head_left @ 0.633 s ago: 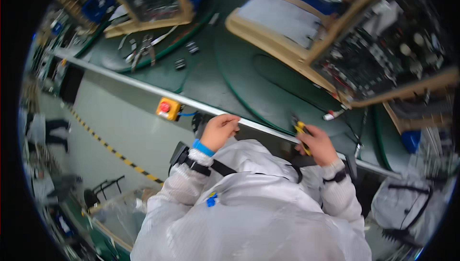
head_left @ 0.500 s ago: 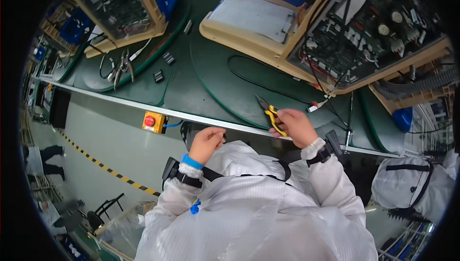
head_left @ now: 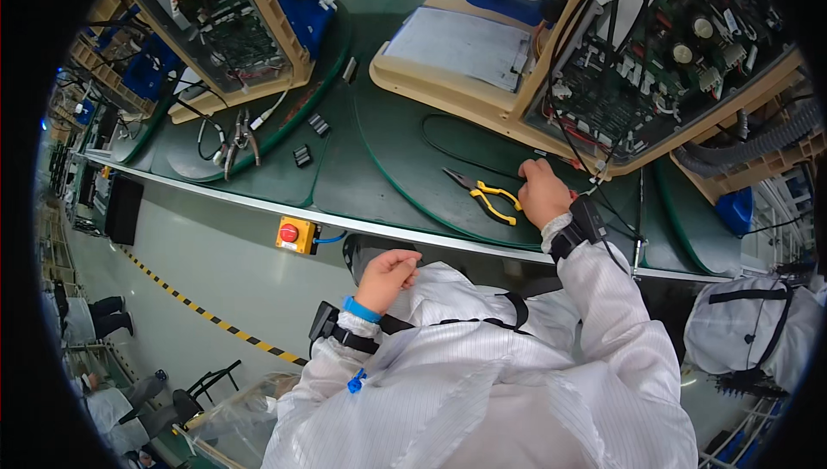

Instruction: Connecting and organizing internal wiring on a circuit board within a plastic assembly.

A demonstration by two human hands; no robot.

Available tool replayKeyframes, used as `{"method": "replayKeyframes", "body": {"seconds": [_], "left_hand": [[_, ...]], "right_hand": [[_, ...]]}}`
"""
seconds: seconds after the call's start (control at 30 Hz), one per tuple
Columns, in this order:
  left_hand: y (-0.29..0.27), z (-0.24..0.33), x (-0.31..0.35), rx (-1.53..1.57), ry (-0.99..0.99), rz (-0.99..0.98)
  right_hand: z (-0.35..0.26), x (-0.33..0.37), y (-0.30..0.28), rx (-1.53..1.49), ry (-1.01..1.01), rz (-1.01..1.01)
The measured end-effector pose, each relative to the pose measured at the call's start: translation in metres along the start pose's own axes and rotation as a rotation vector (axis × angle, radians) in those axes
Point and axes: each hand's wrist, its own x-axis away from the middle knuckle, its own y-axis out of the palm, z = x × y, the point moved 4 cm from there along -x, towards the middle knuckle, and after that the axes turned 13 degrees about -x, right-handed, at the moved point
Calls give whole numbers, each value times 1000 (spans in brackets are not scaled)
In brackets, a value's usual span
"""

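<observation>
Yellow-handled pliers (head_left: 488,200) lie on the green round turntable mat (head_left: 405,172), jaws toward the far left and handles spread. Just past the handle ends, my right hand (head_left: 544,193) is low over the mat with its fingers curled. A thin black cable (head_left: 448,121) loops across the mat up to those fingertips; whatever they pinch is hidden under them. My left hand (head_left: 388,279) hovers in front of the bench edge, above my lap. Its fingers are bent together, with nothing visible in them.
At the far right stands a tan-framed unit with a circuit board (head_left: 603,73), cables hanging down it. A white sheet (head_left: 461,45) lies on its tan base. Another pair of pliers (head_left: 241,142) and small dark parts (head_left: 301,156) lie left. A red stop button (head_left: 289,233) hangs below the edge.
My right hand has let go of the yellow-handled pliers, which now lie on the mat, and has moved farther over the bench. My left hand stays near my lap. The whole view has shifted slightly.
</observation>
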Motion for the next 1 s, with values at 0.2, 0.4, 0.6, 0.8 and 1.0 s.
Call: {"method": "replayKeyframes", "body": {"seconds": [0.2, 0.4, 0.6, 0.8, 1.0], "left_hand": [[-4, 18, 3, 4, 41, -68], [-15, 61, -9, 592, 99, -73], [-34, 125, -37, 583, 259, -46], [-62, 148, 18, 595, 447, -149], [-102, 156, 107, 757, 938, -207]], "right_hand": [[-36, 29, -26, -174, -237, 177], [-52, 82, -33, -362, -356, 149], [-3, 116, -6, -367, -213, -99], [-69, 123, -17, -367, -476, -62], [-87, 107, -11, -438, -562, -73]]}}
